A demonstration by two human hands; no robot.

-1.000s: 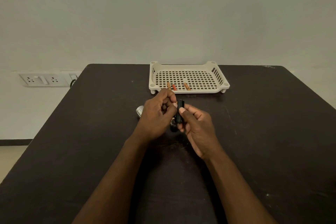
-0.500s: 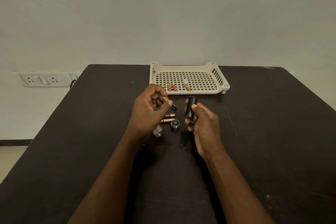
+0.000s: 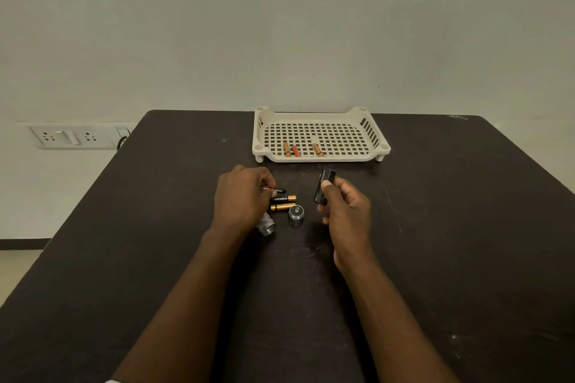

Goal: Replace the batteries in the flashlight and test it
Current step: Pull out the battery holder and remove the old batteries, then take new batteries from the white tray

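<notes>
My right hand [image 3: 345, 211] grips a black battery holder [image 3: 323, 186], held upright above the table. My left hand [image 3: 241, 199] pinches a black-and-copper battery [image 3: 277, 190] low over the table. Two more such batteries [image 3: 282, 203] lie side by side just below it. A silver flashlight body [image 3: 267, 225] lies partly under my left hand, and a round silver cap [image 3: 296, 213] stands beside it. Three batteries [image 3: 295, 150] lie in a cream plastic tray [image 3: 320, 158] further back.
The dark table [image 3: 435, 227] runs to the wall behind the tray. A wall socket panel [image 3: 73, 136] with a plugged cable sits off the table's left rear corner.
My hands have come apart. The left hand has drawn a battery out and lowered it towards the two on the table. The right hand has carried the holder to the right.
</notes>
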